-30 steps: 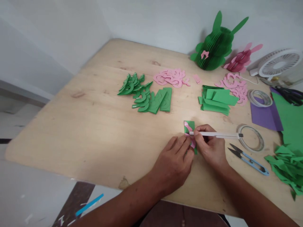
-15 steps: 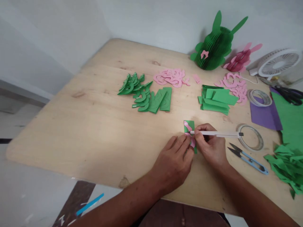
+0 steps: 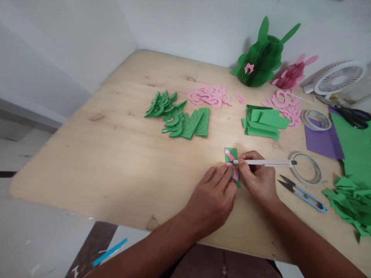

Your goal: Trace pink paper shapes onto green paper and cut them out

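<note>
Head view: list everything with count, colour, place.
Table: one, tan, centre
Paper figures: two, green and pink, back
Fan: one, white, right
Cutouts: two piles, pink, back
Shapes: one pile, green, middle
Slips: one pile, green, right
Tape: two rolls, white, right
Sheets: two, purple and green, right
Scissors: one, black, right
Snips: one, blue, right
Scraps: one pile, green, right
Strip: one, blue, floor
Card: one, green, front
Curved piece: one, pink, on card
Pen: one, white, at card
Hands: two, bare, at card

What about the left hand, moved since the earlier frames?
No, no clear move any way: the left hand keeps the same place against the stacked green strips; only the view shifts slightly.
</note>
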`<state>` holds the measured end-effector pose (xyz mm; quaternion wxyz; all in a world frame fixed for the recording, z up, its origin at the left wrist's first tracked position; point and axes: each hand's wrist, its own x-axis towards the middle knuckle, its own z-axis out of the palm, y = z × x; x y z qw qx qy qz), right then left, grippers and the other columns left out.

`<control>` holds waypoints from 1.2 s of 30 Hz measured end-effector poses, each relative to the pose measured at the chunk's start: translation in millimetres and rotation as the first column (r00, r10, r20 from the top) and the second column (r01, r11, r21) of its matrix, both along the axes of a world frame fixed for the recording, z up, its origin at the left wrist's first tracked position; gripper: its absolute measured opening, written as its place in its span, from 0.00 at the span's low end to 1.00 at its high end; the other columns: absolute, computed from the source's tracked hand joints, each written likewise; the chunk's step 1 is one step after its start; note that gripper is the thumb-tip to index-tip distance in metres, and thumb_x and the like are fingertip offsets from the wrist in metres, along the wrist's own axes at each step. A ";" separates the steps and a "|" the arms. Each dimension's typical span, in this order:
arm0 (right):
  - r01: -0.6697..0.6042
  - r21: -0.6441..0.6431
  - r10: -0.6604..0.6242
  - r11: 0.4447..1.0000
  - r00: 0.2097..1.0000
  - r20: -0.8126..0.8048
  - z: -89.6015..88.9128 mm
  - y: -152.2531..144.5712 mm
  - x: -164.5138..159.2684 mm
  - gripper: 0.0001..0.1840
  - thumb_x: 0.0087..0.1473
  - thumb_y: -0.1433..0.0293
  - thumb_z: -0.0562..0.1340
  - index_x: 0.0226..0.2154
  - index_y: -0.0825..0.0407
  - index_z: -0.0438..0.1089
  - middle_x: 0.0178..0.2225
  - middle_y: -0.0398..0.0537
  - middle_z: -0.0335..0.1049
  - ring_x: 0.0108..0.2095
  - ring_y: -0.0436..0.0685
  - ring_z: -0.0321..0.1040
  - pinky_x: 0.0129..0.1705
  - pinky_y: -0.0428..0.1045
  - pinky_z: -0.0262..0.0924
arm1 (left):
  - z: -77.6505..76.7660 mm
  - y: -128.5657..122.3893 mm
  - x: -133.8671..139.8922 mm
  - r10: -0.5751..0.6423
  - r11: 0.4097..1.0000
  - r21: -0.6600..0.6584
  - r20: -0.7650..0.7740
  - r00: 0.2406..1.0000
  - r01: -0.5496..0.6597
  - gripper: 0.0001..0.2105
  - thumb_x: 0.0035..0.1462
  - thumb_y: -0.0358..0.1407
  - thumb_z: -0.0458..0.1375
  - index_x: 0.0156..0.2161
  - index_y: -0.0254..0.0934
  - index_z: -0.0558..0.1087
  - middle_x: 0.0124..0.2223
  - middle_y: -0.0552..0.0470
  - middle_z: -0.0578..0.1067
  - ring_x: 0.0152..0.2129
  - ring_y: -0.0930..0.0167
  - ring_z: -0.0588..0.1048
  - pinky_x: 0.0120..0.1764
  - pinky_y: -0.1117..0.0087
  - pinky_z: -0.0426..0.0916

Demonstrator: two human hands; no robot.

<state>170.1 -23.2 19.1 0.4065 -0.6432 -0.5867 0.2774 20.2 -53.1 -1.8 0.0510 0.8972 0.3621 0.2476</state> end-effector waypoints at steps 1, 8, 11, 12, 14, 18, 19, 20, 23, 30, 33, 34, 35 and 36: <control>0.000 0.000 0.000 1.000 1.000 0.001 0.0 0.0 0.0 0.04 0.52 0.70 0.58 0.26 0.51 0.64 0.19 0.39 0.63 0.19 0.48 0.58 0.20 0.44 0.55 | 0.0 0.0 0.0 -0.001 1.000 0.001 -0.002 1.000 0.001 0.14 0.59 0.32 0.51 0.48 0.27 0.69 0.55 0.37 0.70 0.55 0.60 0.66 0.56 0.57 0.60; 0.013 -0.004 -0.013 1.000 1.000 -0.001 -2.1 0.3 1.5 0.04 0.52 0.70 0.58 0.27 0.51 0.65 0.19 0.40 0.64 0.20 0.49 0.60 0.21 0.45 0.56 | -0.3 0.3 -0.1 -0.004 1.000 -0.003 -0.003 1.000 0.004 0.14 0.60 0.32 0.50 0.47 0.28 0.70 0.55 0.37 0.70 0.55 0.60 0.66 0.56 0.57 0.60; 0.017 -0.012 -0.017 1.000 1.000 -0.013 -3.9 0.6 2.5 0.03 0.51 0.70 0.58 0.27 0.51 0.65 0.20 0.40 0.65 0.20 0.50 0.61 0.21 0.45 0.56 | -0.2 0.2 -0.2 -0.007 1.000 -0.003 -0.006 1.000 0.007 0.14 0.59 0.32 0.50 0.47 0.27 0.70 0.55 0.37 0.70 0.55 0.60 0.66 0.56 0.57 0.60; 0.015 -0.014 -0.015 1.000 1.000 -0.017 -4.3 0.7 2.7 0.03 0.51 0.70 0.59 0.27 0.51 0.65 0.20 0.40 0.65 0.20 0.50 0.61 0.21 0.45 0.56 | -0.2 0.2 -0.2 -0.007 1.000 -0.003 -0.009 1.000 0.007 0.14 0.59 0.32 0.51 0.47 0.27 0.70 0.55 0.37 0.70 0.55 0.60 0.66 0.56 0.57 0.60; 0.012 -0.015 -0.013 1.000 1.000 -0.026 -4.6 0.8 3.0 0.03 0.51 0.70 0.59 0.28 0.51 0.65 0.20 0.40 0.65 0.20 0.50 0.61 0.21 0.45 0.57 | 0.0 0.0 -0.1 -0.004 1.000 -0.001 -0.010 1.000 0.004 0.14 0.59 0.32 0.51 0.48 0.27 0.69 0.55 0.37 0.70 0.55 0.60 0.66 0.56 0.56 0.60; 0.031 -0.012 -0.031 0.999 0.997 -0.072 -4.4 1.2 3.1 0.03 0.52 0.69 0.59 0.28 0.51 0.65 0.21 0.41 0.66 0.21 0.51 0.63 0.22 0.45 0.58 | 0.4 -0.2 0.4 0.002 1.000 -0.004 -0.013 1.000 -0.002 0.14 0.60 0.33 0.50 0.48 0.28 0.69 0.55 0.36 0.70 0.55 0.61 0.65 0.56 0.56 0.60; 0.034 -0.015 -0.035 0.999 0.996 -0.084 -4.4 1.3 3.2 0.03 0.52 0.69 0.59 0.28 0.51 0.65 0.21 0.41 0.66 0.22 0.51 0.64 0.22 0.45 0.58 | 0.5 -0.2 0.5 0.002 1.000 -0.006 -0.016 1.000 -0.002 0.14 0.60 0.33 0.50 0.48 0.27 0.69 0.56 0.36 0.69 0.56 0.60 0.65 0.56 0.56 0.60; 0.036 -0.018 -0.038 0.999 0.995 -0.095 -4.4 1.4 3.3 0.04 0.52 0.69 0.59 0.28 0.51 0.65 0.21 0.41 0.66 0.22 0.51 0.64 0.22 0.45 0.58 | 0.7 -0.2 0.5 0.001 1.000 -0.008 -0.017 1.000 -0.001 0.14 0.60 0.33 0.50 0.48 0.27 0.69 0.56 0.36 0.69 0.56 0.60 0.65 0.56 0.56 0.60; 0.032 -0.022 -0.034 0.999 0.994 -0.101 -3.9 1.5 2.9 0.03 0.51 0.69 0.59 0.28 0.51 0.65 0.21 0.41 0.66 0.21 0.51 0.64 0.22 0.45 0.58 | 0.7 0.0 0.5 0.000 1.000 -0.001 -0.013 1.000 0.000 0.13 0.60 0.32 0.50 0.47 0.28 0.70 0.55 0.37 0.70 0.55 0.60 0.65 0.56 0.57 0.60; 0.023 -0.018 -0.024 1.000 0.998 -0.054 -1.2 0.7 0.3 0.03 0.51 0.71 0.59 0.27 0.51 0.65 0.20 0.40 0.65 0.20 0.50 0.60 0.21 0.45 0.56 | -0.5 0.0 0.5 -0.001 1.000 0.003 -0.010 1.000 0.001 0.14 0.60 0.32 0.49 0.48 0.27 0.69 0.55 0.36 0.70 0.55 0.60 0.66 0.56 0.56 0.59; 0.020 -0.011 -0.020 1.000 0.999 -0.036 -1.9 0.6 0.4 0.03 0.51 0.71 0.58 0.26 0.51 0.65 0.20 0.40 0.64 0.20 0.49 0.60 0.21 0.45 0.56 | -0.4 0.1 0.4 -0.006 1.000 0.001 -0.012 1.000 0.006 0.14 0.60 0.32 0.49 0.48 0.27 0.69 0.55 0.36 0.70 0.55 0.60 0.66 0.56 0.56 0.60; 0.018 -0.009 -0.019 1.000 0.999 -0.032 -2.4 0.6 0.7 0.03 0.51 0.71 0.58 0.26 0.51 0.65 0.20 0.40 0.64 0.20 0.49 0.60 0.21 0.45 0.56 | -0.4 0.1 0.3 -0.007 1.000 0.000 -0.015 1.000 0.007 0.14 0.60 0.32 0.49 0.48 0.27 0.69 0.55 0.36 0.70 0.55 0.60 0.66 0.56 0.56 0.60; 0.019 -0.005 -0.019 1.000 0.999 -0.028 -2.9 0.7 1.1 0.03 0.51 0.71 0.58 0.27 0.51 0.65 0.20 0.39 0.64 0.20 0.50 0.60 0.21 0.45 0.56 | -0.3 0.1 0.3 -0.007 1.000 0.000 -0.016 1.000 0.007 0.14 0.60 0.32 0.49 0.48 0.27 0.69 0.55 0.36 0.70 0.55 0.59 0.66 0.56 0.56 0.60; 0.020 -0.001 -0.020 1.000 1.000 -0.024 -3.5 0.8 1.5 0.03 0.51 0.71 0.58 0.27 0.51 0.65 0.20 0.40 0.64 0.20 0.50 0.60 0.21 0.45 0.56 | -0.3 0.1 0.3 -0.006 1.000 0.001 -0.015 1.000 0.006 0.14 0.60 0.32 0.49 0.48 0.27 0.69 0.55 0.36 0.70 0.55 0.59 0.66 0.56 0.56 0.60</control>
